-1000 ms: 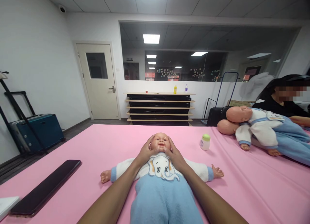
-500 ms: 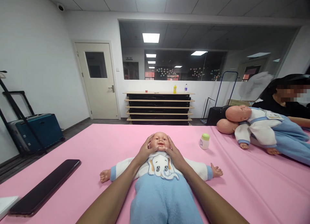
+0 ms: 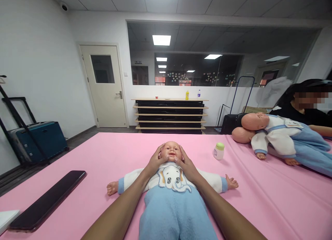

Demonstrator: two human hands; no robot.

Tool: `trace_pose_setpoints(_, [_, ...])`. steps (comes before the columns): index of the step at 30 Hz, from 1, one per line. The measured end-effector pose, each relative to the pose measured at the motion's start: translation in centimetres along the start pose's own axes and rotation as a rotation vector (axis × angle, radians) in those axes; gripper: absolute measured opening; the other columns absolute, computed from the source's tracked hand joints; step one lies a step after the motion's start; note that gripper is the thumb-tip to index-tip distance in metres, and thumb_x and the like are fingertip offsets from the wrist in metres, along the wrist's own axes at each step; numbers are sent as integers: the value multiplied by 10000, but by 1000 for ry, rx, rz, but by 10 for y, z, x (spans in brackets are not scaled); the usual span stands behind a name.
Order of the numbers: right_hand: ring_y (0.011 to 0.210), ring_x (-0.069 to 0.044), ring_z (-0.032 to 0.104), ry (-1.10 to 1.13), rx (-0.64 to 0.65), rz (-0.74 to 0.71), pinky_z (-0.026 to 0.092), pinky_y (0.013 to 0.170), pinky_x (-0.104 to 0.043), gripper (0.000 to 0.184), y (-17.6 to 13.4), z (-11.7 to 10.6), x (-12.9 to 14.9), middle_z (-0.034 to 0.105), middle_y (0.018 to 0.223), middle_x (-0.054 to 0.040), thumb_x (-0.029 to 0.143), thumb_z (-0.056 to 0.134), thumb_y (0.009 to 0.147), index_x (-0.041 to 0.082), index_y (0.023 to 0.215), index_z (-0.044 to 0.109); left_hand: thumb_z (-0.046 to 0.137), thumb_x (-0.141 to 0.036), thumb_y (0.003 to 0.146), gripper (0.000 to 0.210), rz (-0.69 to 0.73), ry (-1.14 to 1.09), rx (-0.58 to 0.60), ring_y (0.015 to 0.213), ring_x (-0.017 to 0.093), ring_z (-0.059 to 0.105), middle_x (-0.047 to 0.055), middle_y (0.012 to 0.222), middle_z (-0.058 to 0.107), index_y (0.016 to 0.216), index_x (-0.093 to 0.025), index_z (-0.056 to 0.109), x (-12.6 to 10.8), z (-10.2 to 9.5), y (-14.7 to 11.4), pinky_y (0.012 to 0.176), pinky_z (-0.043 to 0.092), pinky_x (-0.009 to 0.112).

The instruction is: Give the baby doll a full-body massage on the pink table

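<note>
A baby doll (image 3: 178,205) lies face up in front of me, its arms spread wide. It wears a white top with an elephant's face on the chest and fluffy light-blue trousers. My left hand (image 3: 156,161) cups one side of the doll's head (image 3: 171,149), fingers along its temple and thumb near the mouth and chin. On the opposite side my right hand (image 3: 188,164) mirrors this grip, thumb by the chin. Both palms rest against the lower cheeks, and the back of the head is hidden.
The pink-covered table (image 3: 103,153) holds a small green-lidded jar (image 3: 219,151) to the right and a dark phone (image 3: 49,200) at left. More dolls (image 3: 280,132) lie at the right edge, near a seated person (image 3: 293,105). A teal suitcase (image 3: 38,141) stands left, beyond the table.
Both hands keep the same hold on the doll's head; the thumbs have shifted barely, if at all. The person at the right has turned slightly.
</note>
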State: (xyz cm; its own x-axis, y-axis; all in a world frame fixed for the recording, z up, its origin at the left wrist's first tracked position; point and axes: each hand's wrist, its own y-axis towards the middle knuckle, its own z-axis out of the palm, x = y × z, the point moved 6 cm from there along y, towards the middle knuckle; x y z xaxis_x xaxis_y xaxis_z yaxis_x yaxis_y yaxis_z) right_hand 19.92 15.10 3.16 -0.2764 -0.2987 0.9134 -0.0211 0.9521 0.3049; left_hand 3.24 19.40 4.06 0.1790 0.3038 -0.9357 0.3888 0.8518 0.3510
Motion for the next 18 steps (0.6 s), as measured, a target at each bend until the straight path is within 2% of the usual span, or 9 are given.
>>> trace_pose_setpoints(4, [1376, -243, 345, -2, 8, 7, 296, 1137, -429, 905, 1, 2, 0, 311, 1517, -28, 548, 645, 804, 314, 1519, 140, 794, -361, 684, 883, 15, 77, -12, 1268, 294, 482, 104, 1428, 461, 1444, -256, 357, -4, 3, -4, 1077, 379, 430])
trace_pose_setpoints(8, [1407, -229, 284, 23, 11, 9, 246, 1161, -433, 887, 2, 2, -5, 273, 1534, -13, 552, 620, 824, 314, 1519, 125, 772, -382, 710, 806, 28, 32, -8, 1295, 287, 456, 98, 1435, 458, 1416, -245, 409, -4, 3, -1, 1093, 361, 420])
trace_pose_setpoints(12, [1422, -215, 248, -12, -16, -11, 193, 1181, -422, 758, 1, -1, -2, 260, 1539, 3, 565, 522, 882, 312, 1512, 184, 665, -465, 799, 684, -14, -18, -15, 1281, 297, 471, 118, 1421, 472, 1395, -214, 441, 0, 0, 1, 1065, 390, 431])
trace_pose_setpoints(16, [1366, -253, 361, -29, 4, 3, 296, 1136, -445, 914, 0, 0, 1, 333, 1507, -31, 560, 644, 800, 311, 1520, 137, 780, -381, 705, 866, 21, 71, 6, 1281, 289, 473, 104, 1428, 466, 1448, -259, 351, -5, 4, -4, 1081, 376, 430])
trace_pose_setpoints(18, [1357, -257, 375, -19, 10, 8, 311, 1126, -449, 929, -1, 1, 0, 350, 1497, -33, 555, 655, 793, 315, 1520, 128, 782, -365, 705, 865, 33, 80, 6, 1293, 282, 462, 97, 1433, 462, 1448, -264, 350, -7, 6, -6, 1095, 360, 426])
